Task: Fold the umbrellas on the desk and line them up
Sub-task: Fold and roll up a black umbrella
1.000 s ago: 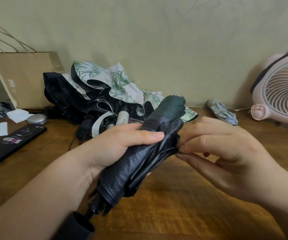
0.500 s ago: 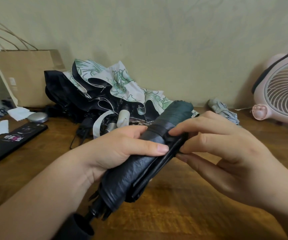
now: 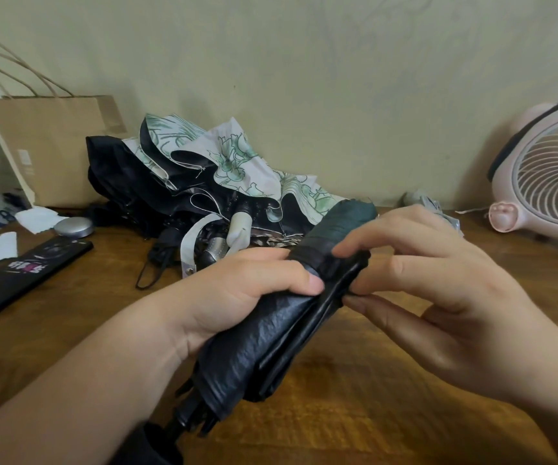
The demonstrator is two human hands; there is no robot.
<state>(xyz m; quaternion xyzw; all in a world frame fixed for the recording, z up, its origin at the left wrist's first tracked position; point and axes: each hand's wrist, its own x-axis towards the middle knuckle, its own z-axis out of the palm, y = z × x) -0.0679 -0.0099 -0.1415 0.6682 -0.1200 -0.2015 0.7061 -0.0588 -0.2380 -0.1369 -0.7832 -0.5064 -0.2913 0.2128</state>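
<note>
Pretty clearly somebody's home: wooden desk (image 3: 69, 330), pink fan (image 3: 545, 182), paper bag (image 3: 56, 146), phone (image 3: 26, 276) lying around.

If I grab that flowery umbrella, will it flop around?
Probably: the flowery umbrella lies unfolded, its cloth loose and ruffled, so the folds would likely dangle. The pale handle below it looks rigid, maybe a steadier place to grab.

Left hand (image 3: 237, 297) grips dark folded umbrella (image 3: 270, 337); right hand (image 3: 438, 297) pinches its strap (image 3: 344, 263); above desk (image 3: 354, 414).
</note>
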